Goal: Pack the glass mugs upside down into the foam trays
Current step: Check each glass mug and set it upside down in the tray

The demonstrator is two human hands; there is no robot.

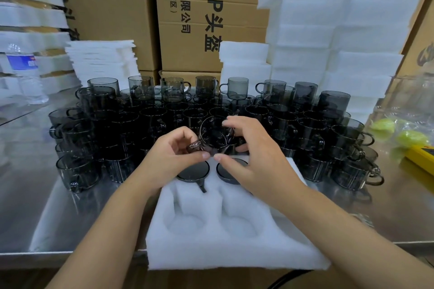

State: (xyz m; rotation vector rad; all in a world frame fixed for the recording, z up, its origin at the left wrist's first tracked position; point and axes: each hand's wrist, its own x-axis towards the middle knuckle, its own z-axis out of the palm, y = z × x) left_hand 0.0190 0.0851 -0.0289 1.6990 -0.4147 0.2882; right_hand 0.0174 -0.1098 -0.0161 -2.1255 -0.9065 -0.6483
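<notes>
A white foam tray lies at the table's front edge. Its two far pockets hold smoked-glass mugs upside down, one on the left and one on the right. The two near pockets are empty. Above the tray's far end both hands hold one smoked-glass mug, tipped with its mouth toward me. My left hand pinches its handle. My right hand grips the body and rim. Behind them stands a dense crowd of several stacked mugs.
Stacks of foam trays rise at the back right, and thinner foam sheets at the back left. Cardboard boxes form the back wall. A water bottle stands left. A yellow device and green objects in a plastic bag lie right.
</notes>
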